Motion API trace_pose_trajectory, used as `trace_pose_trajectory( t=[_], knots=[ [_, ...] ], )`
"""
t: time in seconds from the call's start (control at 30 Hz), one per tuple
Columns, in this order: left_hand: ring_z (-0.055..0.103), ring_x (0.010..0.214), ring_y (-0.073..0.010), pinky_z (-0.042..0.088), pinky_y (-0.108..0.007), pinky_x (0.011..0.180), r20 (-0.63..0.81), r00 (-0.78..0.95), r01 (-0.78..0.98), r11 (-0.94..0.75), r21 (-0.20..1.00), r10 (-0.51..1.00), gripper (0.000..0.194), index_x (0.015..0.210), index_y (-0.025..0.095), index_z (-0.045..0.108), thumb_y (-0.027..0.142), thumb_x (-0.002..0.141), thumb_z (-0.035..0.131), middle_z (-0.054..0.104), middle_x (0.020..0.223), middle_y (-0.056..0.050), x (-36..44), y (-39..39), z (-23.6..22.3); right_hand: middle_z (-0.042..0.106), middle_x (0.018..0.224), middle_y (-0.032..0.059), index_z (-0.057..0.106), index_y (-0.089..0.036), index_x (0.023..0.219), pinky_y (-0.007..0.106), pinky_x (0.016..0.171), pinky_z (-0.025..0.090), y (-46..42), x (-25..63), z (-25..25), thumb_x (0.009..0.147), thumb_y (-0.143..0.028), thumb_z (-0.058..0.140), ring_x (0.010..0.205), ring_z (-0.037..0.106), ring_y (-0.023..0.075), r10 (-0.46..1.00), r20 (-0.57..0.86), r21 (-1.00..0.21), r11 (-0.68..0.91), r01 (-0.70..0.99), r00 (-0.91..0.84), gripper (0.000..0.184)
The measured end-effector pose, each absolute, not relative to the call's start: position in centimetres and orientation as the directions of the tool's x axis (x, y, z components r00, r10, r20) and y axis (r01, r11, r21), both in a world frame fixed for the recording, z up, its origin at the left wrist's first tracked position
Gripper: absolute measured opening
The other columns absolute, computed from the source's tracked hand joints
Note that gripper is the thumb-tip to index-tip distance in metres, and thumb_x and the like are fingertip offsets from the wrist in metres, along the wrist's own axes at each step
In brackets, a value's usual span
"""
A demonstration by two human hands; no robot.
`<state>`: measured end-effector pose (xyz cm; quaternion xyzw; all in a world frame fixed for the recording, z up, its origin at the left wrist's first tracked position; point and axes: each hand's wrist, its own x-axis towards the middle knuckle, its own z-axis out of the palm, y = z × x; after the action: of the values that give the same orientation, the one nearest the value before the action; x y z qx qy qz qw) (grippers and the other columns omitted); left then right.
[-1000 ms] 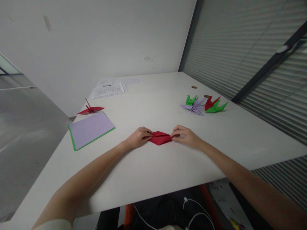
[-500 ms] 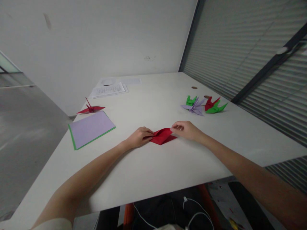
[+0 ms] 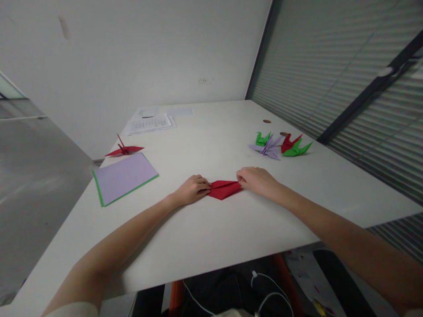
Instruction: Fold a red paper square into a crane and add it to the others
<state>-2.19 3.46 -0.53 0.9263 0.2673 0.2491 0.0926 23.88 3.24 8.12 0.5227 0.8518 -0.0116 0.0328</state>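
A folded red origami paper [image 3: 224,190] lies on the white table in front of me, shaped like a flat diamond with a crease running along its length. My left hand [image 3: 193,189] grips its left corner, fingers closed and pressed down on it. At the opposite corner, my right hand [image 3: 254,178] has the paper's tip pinched between thumb and fingers. Both corners are partly covered by fingertips.
On the left, a red paper crane [image 3: 124,149] stands behind a stack of lilac and green sheets [image 3: 127,176]. Printed papers [image 3: 150,123] lie at the back. To the right are a lilac crane [image 3: 267,147], green cranes [image 3: 297,149] and a red one [image 3: 289,143]. Blinds [image 3: 346,79] border the right side.
My right hand has brought the raised red flap down, so the paper now lies flatter and narrower. My left hand has stayed on the left corner.
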Motion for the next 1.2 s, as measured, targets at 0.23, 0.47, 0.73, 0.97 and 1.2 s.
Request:
trace_pose_trajectory(
  t=[0.23, 0.47, 0.73, 0.97, 1.2],
  knots=[
    [0.061, 0.092, -0.0184, 0.045, -0.034, 0.084, 0.424, 0.729, 0.430, -0.842, 0.326, 0.537, 0.024, 0.099, 0.018, 0.070, 0.029, 0.092, 0.050, 0.070, 0.101, -0.010, -2.2, 3.7, -0.6, 0.069, 0.081, 0.0059, 0.066, -0.020, 0.075, 0.026, 0.062, 0.039, 3.4, 25.3, 7.3, 0.081, -0.016, 0.055, 0.076, 0.063, 0.0198, 0.856, -0.105, -0.082, 0.500, 0.862, -0.506, 0.013],
    [0.062, 0.093, -0.0184, 0.045, -0.034, 0.084, 0.411, 0.734, 0.431, -0.838, 0.333, 0.541, 0.024, 0.099, 0.019, 0.071, 0.029, 0.093, 0.049, 0.070, 0.102, -0.010, -2.2, 3.8, -0.7, 0.071, 0.083, 0.0055, 0.069, -0.020, 0.087, 0.026, 0.063, 0.041, 3.3, 25.8, 6.5, 0.080, -0.013, 0.055, 0.074, 0.064, 0.0188, 0.861, -0.108, -0.118, 0.485, 0.866, -0.497, 0.018],
    [0.061, 0.094, -0.0184, 0.044, -0.034, 0.085, 0.417, 0.732, 0.428, -0.840, 0.334, 0.539, 0.024, 0.098, 0.019, 0.071, 0.029, 0.092, 0.050, 0.070, 0.103, -0.009, -2.3, 3.7, -0.8, 0.069, 0.090, 0.0060, 0.067, -0.021, 0.084, 0.026, 0.063, 0.040, 3.0, 25.6, 6.9, 0.082, -0.014, 0.049, 0.077, 0.063, 0.0190, 0.843, -0.052, -0.068, 0.532, 0.844, -0.536, 0.019],
    [0.061, 0.094, -0.0186, 0.044, -0.034, 0.085, 0.397, 0.736, 0.436, -0.833, 0.342, 0.548, 0.024, 0.096, 0.019, 0.071, 0.029, 0.093, 0.049, 0.070, 0.104, -0.008, -2.2, 3.7, -0.7, 0.066, 0.068, 0.0035, 0.065, -0.018, 0.085, 0.027, 0.060, 0.044, 2.4, 26.5, 5.1, 0.084, -0.021, 0.048, 0.062, 0.060, 0.0163, 0.901, 0.014, -0.434, 0.396, 0.809, -0.434, 0.017],
    [0.061, 0.094, -0.0175, 0.043, -0.034, 0.086, 0.398, 0.736, 0.424, -0.831, 0.360, 0.548, 0.022, 0.096, 0.019, 0.071, 0.027, 0.092, 0.051, 0.070, 0.104, -0.007, -2.3, 3.9, -0.8, 0.070, 0.081, 0.0068, 0.067, -0.015, 0.103, 0.030, 0.063, 0.052, 2.1, 26.6, 3.0, 0.075, -0.049, 0.064, 0.066, 0.064, 0.0180, 0.960, 0.088, -0.846, 0.213, 0.489, -0.266, 0.044]
  ],
)
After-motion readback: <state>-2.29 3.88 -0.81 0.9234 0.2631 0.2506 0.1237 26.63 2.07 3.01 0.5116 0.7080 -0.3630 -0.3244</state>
